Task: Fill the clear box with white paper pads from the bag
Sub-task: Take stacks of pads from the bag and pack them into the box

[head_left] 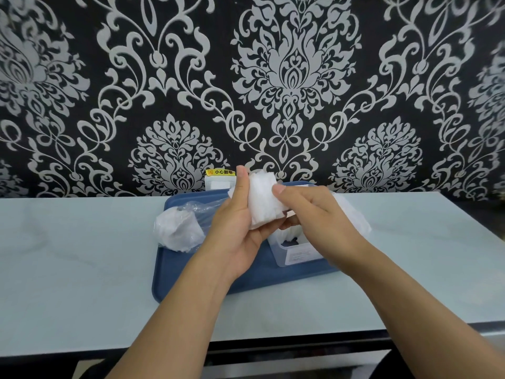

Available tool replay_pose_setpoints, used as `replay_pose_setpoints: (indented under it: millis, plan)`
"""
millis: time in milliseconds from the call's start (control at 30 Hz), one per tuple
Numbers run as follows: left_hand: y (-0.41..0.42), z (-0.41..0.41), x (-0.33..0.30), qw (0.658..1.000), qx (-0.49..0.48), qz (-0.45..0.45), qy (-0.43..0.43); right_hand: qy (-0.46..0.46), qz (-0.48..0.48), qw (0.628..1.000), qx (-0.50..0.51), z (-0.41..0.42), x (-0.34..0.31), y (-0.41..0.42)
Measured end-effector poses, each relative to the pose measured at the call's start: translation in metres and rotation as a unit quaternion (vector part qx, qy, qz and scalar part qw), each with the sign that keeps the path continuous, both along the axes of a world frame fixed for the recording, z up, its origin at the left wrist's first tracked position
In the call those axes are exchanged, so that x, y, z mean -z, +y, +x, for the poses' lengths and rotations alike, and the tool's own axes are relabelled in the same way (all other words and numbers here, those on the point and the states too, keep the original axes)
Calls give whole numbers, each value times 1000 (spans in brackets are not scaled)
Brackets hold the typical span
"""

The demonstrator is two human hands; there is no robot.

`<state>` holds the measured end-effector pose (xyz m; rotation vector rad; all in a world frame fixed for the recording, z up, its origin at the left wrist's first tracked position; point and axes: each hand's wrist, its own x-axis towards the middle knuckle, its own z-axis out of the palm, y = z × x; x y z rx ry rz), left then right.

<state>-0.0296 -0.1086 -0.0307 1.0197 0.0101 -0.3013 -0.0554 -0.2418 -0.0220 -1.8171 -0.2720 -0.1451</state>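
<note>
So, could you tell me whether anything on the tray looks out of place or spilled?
Nothing stands out. Both hands hold a stack of pads above the box, the bag lies crumpled on the tray to its left, and no pads lie loose on the table.

Both hands hold a stack of white paper pads [263, 199] above a blue tray [191, 280]. The left hand [237, 228] grips the stack from the left, thumb up along its side; the right hand [306, 207] holds it from the right, thumb on the front. Beneath the stack, on the tray, stands a clear box [296, 254] partly filled with white pads. A clear plastic bag [179, 228] of pads lies at the tray's left edge. The tray rests on a pale table [76, 255] before patterned wallpaper [191, 77].
</note>
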Motion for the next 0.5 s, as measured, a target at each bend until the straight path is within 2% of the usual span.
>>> replay_pose_setpoints:
  millis: [100, 267, 333, 433, 500]
  plan:
    - [1, -1, -1, 999, 33, 7, 7, 9, -64, 997, -35, -3, 1, -1]
    - [-1, -4, 0, 998, 47, 48, -16, 91, -75, 991, -56, -8, 2, -2]
    - [-2, -5, 1, 999, 36, 39, -12, 50, -95, 994, 14, -8, -1, -2]
    - [-7, -5, 2, 999, 4, 43, -18, -88, -39, 976, 197, -7, -5, 1]
    - [-15, -9, 3, 997, -1, 62, -41, -67, -12, 979, 191, -5, -3, 8]
